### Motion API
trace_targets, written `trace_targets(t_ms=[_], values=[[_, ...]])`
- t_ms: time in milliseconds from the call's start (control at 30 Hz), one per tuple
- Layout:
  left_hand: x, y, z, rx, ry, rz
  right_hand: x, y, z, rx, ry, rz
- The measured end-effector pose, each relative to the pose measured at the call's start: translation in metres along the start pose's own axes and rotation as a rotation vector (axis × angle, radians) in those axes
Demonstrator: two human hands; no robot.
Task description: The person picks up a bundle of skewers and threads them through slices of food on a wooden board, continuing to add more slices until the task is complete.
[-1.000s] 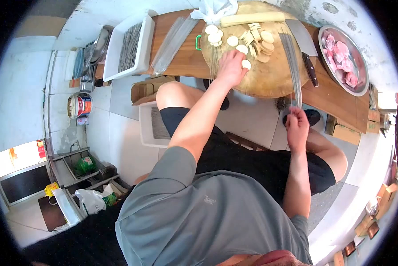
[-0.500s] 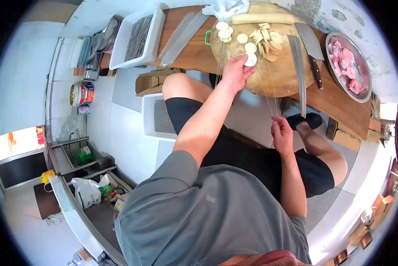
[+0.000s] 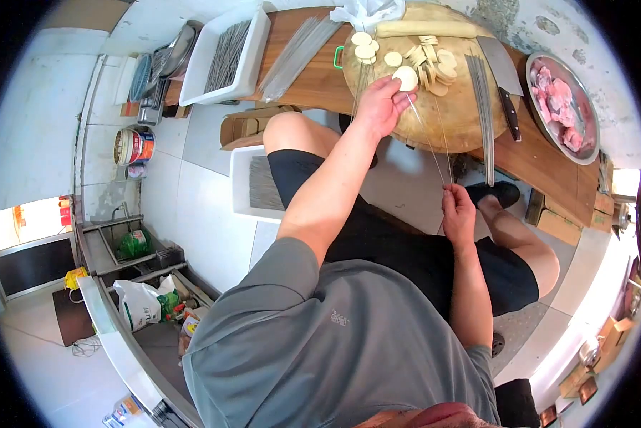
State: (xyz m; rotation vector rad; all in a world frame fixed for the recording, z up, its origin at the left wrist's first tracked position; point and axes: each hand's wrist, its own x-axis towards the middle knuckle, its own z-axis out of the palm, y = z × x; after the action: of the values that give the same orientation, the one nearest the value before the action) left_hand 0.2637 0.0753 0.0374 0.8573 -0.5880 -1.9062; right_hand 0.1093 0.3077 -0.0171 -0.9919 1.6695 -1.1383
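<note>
My left hand (image 3: pixel 383 107) pinches a pale round slice (image 3: pixel 406 78) above the round wooden board (image 3: pixel 470 107). My right hand (image 3: pixel 459 208), lower and to the right, has its fingers closed on the near ends of thin metal skewers (image 3: pixel 430 143). These reach up toward the slice; whether a tip is in it cannot be made out. Cut slices (image 3: pixel 436 68) lie in a loose group on the board. More round slices (image 3: pixel 364 48) sit by its left edge, with thin skewers below them. A long pale roll (image 3: pixel 424 29) lies along the far side.
A cleaver (image 3: pixel 502 68) and a bundle of flat skewers (image 3: pixel 482 114) lie at the board's right. Beyond is a metal bowl of raw meat (image 3: pixel 559 107). On the left stand a white bin of skewers (image 3: pixel 252 60) and loose skewers (image 3: pixel 302 53). Another white bin (image 3: pixel 240 182) is below.
The slice in my left hand has shifted slightly up and now shows more of its round face. My right hand has moved slightly to the right, still holding the skewer ends.
</note>
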Motion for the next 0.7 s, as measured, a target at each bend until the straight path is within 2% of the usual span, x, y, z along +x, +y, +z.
trace_targets(t_ms=[700], values=[[-0.012, 0.000, 0.020, 0.109, -0.020, 0.107, -0.002, 0.000, 0.000, -0.024, 0.028, 0.002]])
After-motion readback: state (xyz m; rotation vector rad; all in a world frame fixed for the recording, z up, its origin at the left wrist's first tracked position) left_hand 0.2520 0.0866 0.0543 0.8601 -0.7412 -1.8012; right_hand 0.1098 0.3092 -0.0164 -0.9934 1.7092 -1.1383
